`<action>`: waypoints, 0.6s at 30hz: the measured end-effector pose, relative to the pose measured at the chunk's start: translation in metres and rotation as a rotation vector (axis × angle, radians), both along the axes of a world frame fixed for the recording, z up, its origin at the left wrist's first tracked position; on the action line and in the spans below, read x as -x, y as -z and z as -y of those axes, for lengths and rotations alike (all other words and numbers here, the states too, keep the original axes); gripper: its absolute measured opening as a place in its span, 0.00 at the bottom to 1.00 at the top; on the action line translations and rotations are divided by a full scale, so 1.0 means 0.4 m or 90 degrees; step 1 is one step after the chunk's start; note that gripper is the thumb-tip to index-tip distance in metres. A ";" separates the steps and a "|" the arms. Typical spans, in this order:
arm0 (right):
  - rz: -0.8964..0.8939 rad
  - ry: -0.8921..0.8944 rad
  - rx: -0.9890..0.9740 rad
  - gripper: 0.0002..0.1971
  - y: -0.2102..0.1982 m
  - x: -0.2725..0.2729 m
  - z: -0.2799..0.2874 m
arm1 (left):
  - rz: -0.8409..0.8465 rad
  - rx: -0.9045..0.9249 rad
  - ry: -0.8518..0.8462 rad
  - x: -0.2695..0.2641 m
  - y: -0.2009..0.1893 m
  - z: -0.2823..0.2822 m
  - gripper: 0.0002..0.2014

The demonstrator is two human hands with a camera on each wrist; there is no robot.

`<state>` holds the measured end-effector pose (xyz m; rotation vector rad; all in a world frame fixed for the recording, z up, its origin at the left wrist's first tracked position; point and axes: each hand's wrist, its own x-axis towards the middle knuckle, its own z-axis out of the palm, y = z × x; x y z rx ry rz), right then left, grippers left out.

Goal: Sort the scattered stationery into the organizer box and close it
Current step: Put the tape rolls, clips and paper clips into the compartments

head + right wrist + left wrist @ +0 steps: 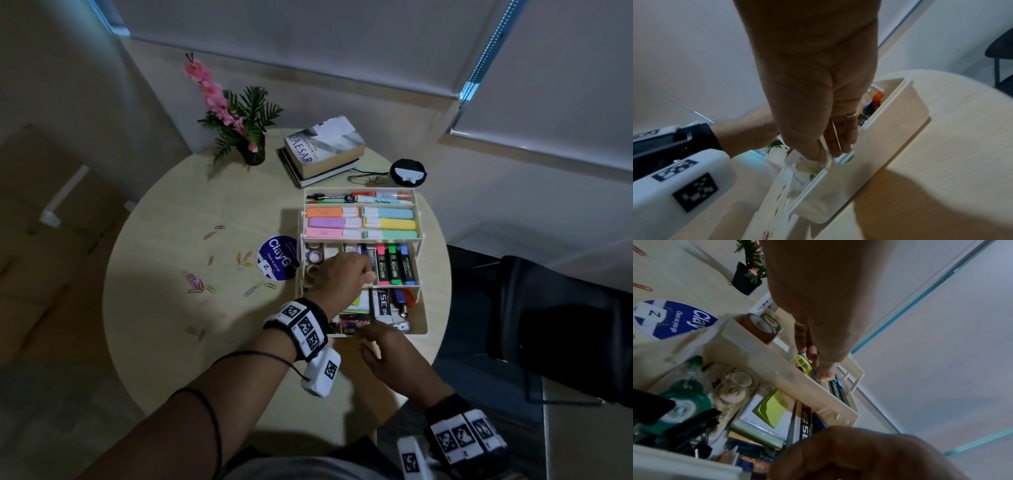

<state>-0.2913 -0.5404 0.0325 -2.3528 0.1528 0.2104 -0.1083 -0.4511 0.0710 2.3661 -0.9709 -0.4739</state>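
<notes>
The white plastic 3-level organizer box stands open on the right of the round pale wooden table. The left hand reaches into the middle tray, fingers curled; I cannot tell what it holds. The right hand grasps the near rim of the bottom tray. Coloured paper clips lie scattered on the left, so sorting is not finished. Next, I think, a careful pinch must lift those tiny clips.

Round surface carries: organizer at 3 o'clock, books and plant at 12, paper clips at 9.
</notes>
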 end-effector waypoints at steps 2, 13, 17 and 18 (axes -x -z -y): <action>-0.015 -0.005 0.006 0.14 0.010 0.021 0.018 | 0.027 -0.013 0.008 0.002 0.017 0.011 0.09; -0.051 -0.082 0.011 0.14 -0.008 0.007 0.034 | 0.124 -0.003 0.049 0.009 0.070 0.011 0.06; -0.043 -0.101 0.022 0.09 -0.035 -0.018 0.008 | 0.081 0.078 0.009 0.021 0.047 -0.058 0.13; -0.039 -0.111 0.021 0.08 -0.046 -0.028 -0.006 | 0.082 0.096 0.001 0.021 0.048 -0.094 0.13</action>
